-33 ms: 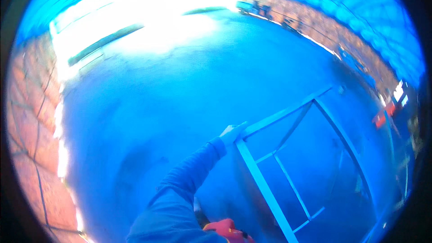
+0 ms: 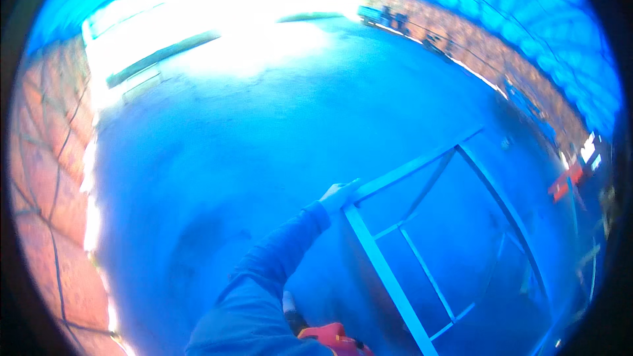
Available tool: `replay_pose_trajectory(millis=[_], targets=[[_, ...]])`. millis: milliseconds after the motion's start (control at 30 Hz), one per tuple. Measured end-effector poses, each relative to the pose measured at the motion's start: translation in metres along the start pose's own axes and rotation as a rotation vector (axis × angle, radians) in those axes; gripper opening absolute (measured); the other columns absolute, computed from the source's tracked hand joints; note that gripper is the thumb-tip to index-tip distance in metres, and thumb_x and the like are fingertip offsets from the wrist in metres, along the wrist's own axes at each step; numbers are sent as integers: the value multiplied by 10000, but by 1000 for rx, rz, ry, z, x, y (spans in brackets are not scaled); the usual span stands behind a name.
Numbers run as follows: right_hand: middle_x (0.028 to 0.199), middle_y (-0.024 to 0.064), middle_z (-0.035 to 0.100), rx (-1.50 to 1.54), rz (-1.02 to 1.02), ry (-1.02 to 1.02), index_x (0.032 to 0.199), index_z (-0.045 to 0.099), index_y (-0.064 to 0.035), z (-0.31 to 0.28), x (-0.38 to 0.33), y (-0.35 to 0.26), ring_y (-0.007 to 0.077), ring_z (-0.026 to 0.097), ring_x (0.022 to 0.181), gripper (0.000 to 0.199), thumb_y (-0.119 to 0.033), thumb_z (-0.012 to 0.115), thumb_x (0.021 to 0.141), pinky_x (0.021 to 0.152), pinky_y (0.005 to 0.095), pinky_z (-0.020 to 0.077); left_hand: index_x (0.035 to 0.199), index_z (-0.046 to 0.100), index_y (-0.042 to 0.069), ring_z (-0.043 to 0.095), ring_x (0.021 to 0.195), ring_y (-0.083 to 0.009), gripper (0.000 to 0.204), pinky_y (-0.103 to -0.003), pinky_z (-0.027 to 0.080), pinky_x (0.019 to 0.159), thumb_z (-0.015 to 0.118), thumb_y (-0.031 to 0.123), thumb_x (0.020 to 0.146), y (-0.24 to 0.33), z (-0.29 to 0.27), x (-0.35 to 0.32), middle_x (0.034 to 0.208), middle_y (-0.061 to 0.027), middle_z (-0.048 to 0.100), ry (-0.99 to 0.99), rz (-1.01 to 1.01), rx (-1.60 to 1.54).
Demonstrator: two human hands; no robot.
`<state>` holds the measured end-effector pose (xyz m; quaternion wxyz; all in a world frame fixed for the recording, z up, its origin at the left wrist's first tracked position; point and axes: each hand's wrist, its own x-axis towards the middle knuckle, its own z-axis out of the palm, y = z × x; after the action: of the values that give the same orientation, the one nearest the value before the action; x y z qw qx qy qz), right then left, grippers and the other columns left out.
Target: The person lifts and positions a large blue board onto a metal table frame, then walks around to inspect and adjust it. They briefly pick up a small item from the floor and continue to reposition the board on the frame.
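My left hand (image 2: 337,196) is closed around the near left corner of a rectangular open frame (image 2: 389,273). Slim straight bars make it up, with thinner crosspieces lower down, and it looks like a metal stand or table frame without a top. It spreads to the right of my arm, tilted in the picture. My left sleeve (image 2: 254,277) is long and looks blue under the strong blue tint. Beneath that forearm a red object with a yellow mark (image 2: 333,337) shows in part; its kind is unclear. My right hand is out of the picture.
A broad floor (image 2: 264,138) stretches ahead to a glaring bright opening (image 2: 224,13). Along the left runs a brick-coloured wall (image 2: 49,158). Blurred items (image 2: 395,21) line the far right wall, and a red object (image 2: 567,181) stands at the right.
The view has shifted slightly, so the walls and background sit a little farther right. My left hand keeps its hold on the frame, nearly unmoved in the picture.
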<state>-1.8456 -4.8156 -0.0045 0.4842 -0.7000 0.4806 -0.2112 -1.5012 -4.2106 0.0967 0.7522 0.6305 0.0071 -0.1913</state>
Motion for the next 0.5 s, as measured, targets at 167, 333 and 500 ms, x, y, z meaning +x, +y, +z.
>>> replay_pose_trajectory(millis=[167,333,500], targets=[[1025,134,674,-65,-149,-239,1252,632,-34,221,-79,-165,193,681,878,499,-498,514,1111,722,404,582,1158,731,-10,704,862,-201,478,-384,577,759,589,442,1093,60,-279,-34,991,-117,741,298,132,-179],[1030,136,670,-124,-283,-449,1246,632,-33,421,-160,-281,189,680,883,491,-491,520,1111,725,401,583,1155,732,-6,707,826,-212,479,-376,571,716,590,447,1089,96,-511,-117,961,-134,746,567,255,-213],[1035,138,667,-140,-394,-646,1241,632,-33,623,-251,-366,185,678,887,483,-485,526,1110,727,398,584,1094,740,6,674,731,-213,512,-389,527,657,583,493,1069,90,-726,-250,878,-133,746,917,447,-189]])
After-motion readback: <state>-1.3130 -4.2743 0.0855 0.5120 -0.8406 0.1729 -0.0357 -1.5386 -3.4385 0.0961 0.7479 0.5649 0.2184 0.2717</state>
